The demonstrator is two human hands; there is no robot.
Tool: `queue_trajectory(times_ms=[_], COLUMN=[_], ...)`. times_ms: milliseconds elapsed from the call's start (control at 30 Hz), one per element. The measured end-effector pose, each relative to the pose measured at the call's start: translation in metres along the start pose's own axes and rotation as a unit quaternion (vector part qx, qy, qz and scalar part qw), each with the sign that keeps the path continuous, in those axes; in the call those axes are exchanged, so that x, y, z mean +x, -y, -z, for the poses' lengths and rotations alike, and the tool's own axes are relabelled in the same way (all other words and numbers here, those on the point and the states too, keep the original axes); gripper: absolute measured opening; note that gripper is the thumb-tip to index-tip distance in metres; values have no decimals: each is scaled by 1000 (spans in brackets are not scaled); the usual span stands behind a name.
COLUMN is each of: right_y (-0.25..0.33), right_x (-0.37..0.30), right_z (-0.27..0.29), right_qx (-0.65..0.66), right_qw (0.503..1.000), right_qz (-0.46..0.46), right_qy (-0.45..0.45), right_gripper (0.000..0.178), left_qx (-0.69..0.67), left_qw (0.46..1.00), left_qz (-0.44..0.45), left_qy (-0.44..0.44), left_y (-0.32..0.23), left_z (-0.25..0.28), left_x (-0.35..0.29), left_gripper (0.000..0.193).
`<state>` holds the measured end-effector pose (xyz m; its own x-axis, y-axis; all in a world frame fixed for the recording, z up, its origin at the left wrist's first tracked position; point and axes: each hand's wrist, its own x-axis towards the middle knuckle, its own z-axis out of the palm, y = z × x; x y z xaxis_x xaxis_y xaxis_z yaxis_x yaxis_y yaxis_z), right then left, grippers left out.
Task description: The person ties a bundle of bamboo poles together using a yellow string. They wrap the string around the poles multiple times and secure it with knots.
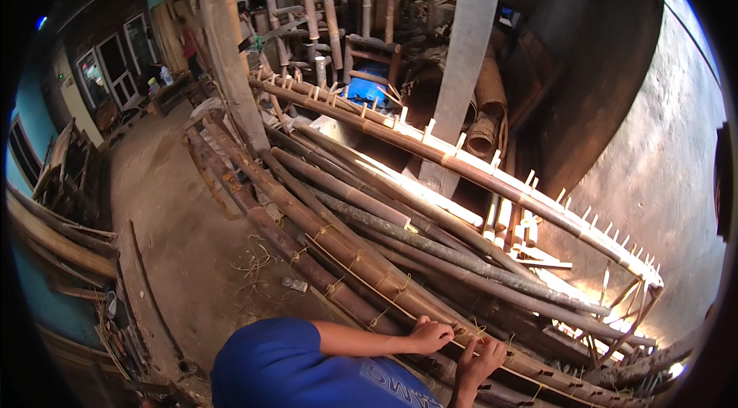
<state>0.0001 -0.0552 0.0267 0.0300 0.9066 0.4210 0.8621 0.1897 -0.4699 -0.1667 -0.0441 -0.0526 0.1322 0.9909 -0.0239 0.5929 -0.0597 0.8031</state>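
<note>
Clearly both the left hand (429, 336) and right hand (480, 360) grasp thin twine (384, 289) on near bamboo poles (361, 262); splinters could cut fingers if it slips.

Two bare hands are seen, the left hand (429, 336) and the right hand (478, 363), both laid on one long bamboo frame (361, 273) lashed with cord. One pegged bamboo pole (461, 166) is counted above it. Two upright posts (227, 47) stand behind. One distant person (189, 45) is seen.
</note>
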Motion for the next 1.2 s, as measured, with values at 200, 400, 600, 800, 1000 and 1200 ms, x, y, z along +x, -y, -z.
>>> queue_trajectory(times_ms=[200,400,600,800,1000,1200], right_y=[-3,-11,38,18,10,-12], right_x=[-12,-25,-7,14,-1,-5], right_z=[-22,-48,17,28,14,5], right_qx=[75,308,150,177,226,252], right_qw=[989,946,961,960,953,929], right_qz=[-9,-87,222,45,-92,-97], right_qy=[124,49,66,211,182,251], right_gripper=[21,21,15,10,13,20], left_qx=[-39,-103,-95,-190,25,31], left_qw=[999,994,989,975,963,960], left_qz=[-36,-12,-93,-55,-263,-273], left_qy=[3,16,67,103,55,-50], left_y=[0,2,-3,-44,-10,-15], left_z=[0,0,20,51,38,19], left_x=[-1,2,13,-6,-18,-15], left_gripper=[21,25,27,19,20,20])
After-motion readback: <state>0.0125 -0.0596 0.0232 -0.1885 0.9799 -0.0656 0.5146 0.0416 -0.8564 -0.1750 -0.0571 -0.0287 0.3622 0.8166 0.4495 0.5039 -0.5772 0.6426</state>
